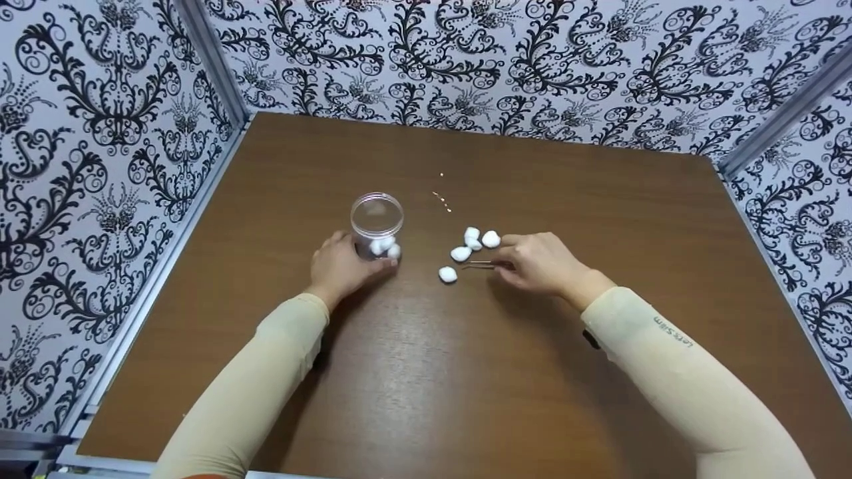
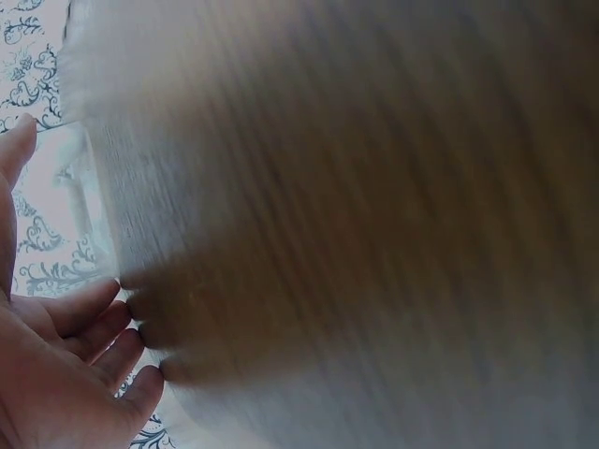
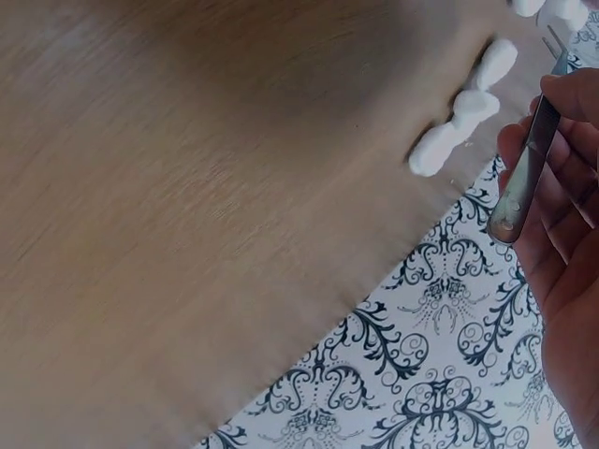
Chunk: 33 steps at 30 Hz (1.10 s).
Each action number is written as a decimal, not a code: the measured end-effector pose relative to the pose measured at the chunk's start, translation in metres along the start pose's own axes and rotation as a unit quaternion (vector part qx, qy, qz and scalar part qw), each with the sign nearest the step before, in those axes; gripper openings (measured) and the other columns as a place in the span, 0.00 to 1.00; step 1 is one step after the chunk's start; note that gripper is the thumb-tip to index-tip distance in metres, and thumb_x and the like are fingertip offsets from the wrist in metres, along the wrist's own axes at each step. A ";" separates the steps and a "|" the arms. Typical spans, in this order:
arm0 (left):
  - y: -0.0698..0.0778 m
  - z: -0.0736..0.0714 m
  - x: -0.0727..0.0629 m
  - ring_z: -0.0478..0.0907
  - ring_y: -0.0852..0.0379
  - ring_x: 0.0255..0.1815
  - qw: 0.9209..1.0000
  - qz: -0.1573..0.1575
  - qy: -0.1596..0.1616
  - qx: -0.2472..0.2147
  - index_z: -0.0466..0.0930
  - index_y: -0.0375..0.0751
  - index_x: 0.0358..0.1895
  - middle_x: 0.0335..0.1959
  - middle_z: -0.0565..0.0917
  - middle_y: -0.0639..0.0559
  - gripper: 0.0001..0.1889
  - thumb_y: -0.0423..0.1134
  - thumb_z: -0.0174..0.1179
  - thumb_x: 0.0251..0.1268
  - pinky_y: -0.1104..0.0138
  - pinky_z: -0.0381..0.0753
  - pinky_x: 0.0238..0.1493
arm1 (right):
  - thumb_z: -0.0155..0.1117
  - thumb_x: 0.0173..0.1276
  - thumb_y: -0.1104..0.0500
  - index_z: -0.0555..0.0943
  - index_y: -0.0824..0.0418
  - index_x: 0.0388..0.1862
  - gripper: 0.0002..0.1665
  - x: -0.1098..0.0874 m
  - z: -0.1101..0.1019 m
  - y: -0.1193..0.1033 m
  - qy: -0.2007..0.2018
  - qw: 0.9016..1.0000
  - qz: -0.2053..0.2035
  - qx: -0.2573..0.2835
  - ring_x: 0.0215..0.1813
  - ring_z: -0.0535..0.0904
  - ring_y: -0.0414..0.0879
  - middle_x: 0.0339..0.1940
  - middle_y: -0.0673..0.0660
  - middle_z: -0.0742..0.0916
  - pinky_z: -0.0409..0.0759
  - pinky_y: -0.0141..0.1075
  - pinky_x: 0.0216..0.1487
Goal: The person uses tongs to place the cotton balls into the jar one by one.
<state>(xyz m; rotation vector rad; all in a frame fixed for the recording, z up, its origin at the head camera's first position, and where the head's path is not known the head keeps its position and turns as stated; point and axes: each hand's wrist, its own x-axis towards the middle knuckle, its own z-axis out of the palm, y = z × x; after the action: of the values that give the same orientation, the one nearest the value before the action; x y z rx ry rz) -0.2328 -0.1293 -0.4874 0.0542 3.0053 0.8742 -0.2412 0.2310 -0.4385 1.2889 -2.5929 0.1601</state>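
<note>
My left hand [image 1: 343, 266] holds a clear plastic jar [image 1: 377, 219] low on its side, thumb in front and fingers behind. Several cotton balls [image 1: 383, 247] show inside it. In the left wrist view the fingertips [image 2: 126, 313] lie at the table beside the pale, glary jar [image 2: 70, 201]. Metal tweezers [image 3: 524, 178] are pinched between the thumb and fingers of my right hand [image 1: 536, 263]. The tweezers' tips, slightly apart, point left, between a lone cotton ball [image 1: 448, 274] and a loose cluster of cotton balls [image 1: 460, 253]. Nothing shows between the tips.
Small whitish specks [image 1: 442, 201] lie in a short line beyond the cotton balls. The brown wooden table [image 1: 413, 372] is bordered by patterned panels [image 1: 466, 66] at the back and both sides, with metal posts [image 1: 216, 66] at the corners.
</note>
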 end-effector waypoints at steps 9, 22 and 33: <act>0.001 0.000 -0.001 0.70 0.40 0.63 1.000 -0.001 0.006 0.001 0.77 0.35 0.62 0.61 0.76 0.40 0.48 0.72 0.67 0.48 0.44 0.62 0.63 | 0.71 0.59 0.58 0.86 0.54 0.31 0.02 0.004 0.006 -0.002 -0.003 1.000 -0.010 0.003 0.20 0.71 0.43 0.27 0.47 0.78 0.72 0.44 0.19; 0.000 0.001 0.001 0.69 0.40 0.64 1.000 0.004 0.008 -0.003 0.77 0.36 0.62 0.61 0.75 0.41 0.47 0.72 0.66 0.48 0.45 0.62 0.63 | 0.72 0.59 0.56 0.86 0.54 0.29 0.04 0.012 0.010 -0.007 0.006 1.000 -0.027 -0.005 0.19 0.70 0.43 0.26 0.48 0.76 0.72 0.45 0.18; -0.001 0.000 0.001 0.67 0.40 0.67 1.000 0.000 -0.003 -0.004 0.76 0.36 0.64 0.65 0.73 0.40 0.49 0.73 0.65 0.49 0.44 0.60 0.65 | 0.73 0.59 0.56 0.85 0.54 0.30 0.04 0.013 0.016 -0.008 -0.016 0.999 -0.032 -0.001 0.21 0.73 0.44 0.28 0.48 0.78 0.74 0.46 0.21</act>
<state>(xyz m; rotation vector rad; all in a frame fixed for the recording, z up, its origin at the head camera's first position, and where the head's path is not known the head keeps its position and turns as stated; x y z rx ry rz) -0.2336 -0.1299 -0.4875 0.0570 2.9959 0.8852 -0.2448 0.2126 -0.4505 1.3821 -2.5728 0.1260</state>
